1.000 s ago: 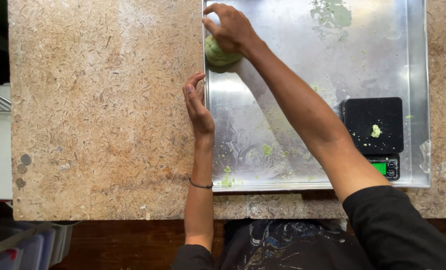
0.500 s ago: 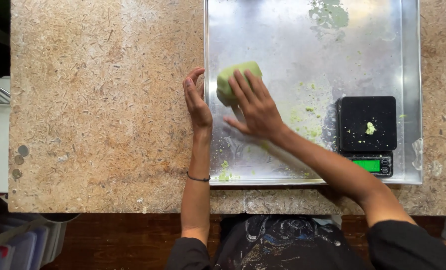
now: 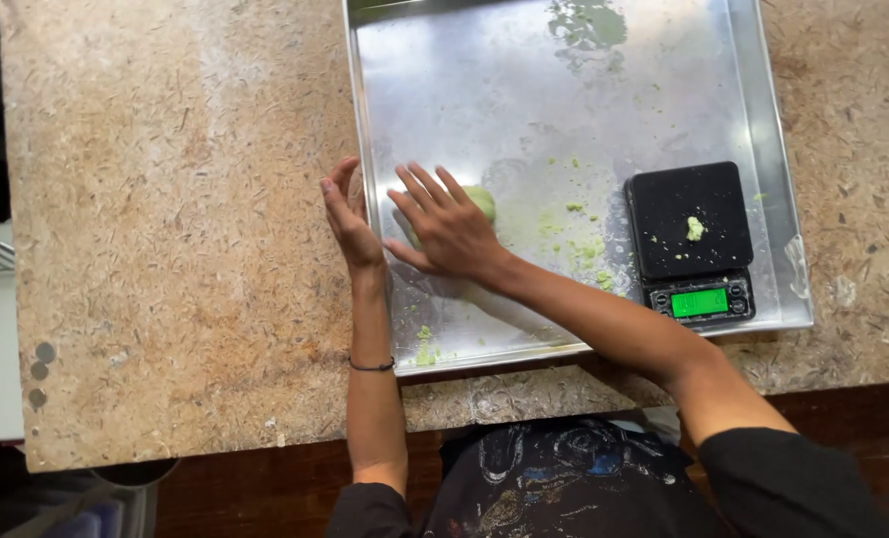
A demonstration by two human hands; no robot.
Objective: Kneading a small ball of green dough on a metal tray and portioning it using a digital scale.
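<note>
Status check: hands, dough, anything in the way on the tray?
Right hand flat on green dough. Left hand braces metal tray edge. Black scale right, apart from dough.

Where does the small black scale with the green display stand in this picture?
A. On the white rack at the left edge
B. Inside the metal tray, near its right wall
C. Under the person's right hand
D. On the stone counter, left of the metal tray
B: the black scale stands inside the metal tray, close to its right wall, apart from the right hand that presses on the green dough.
</note>
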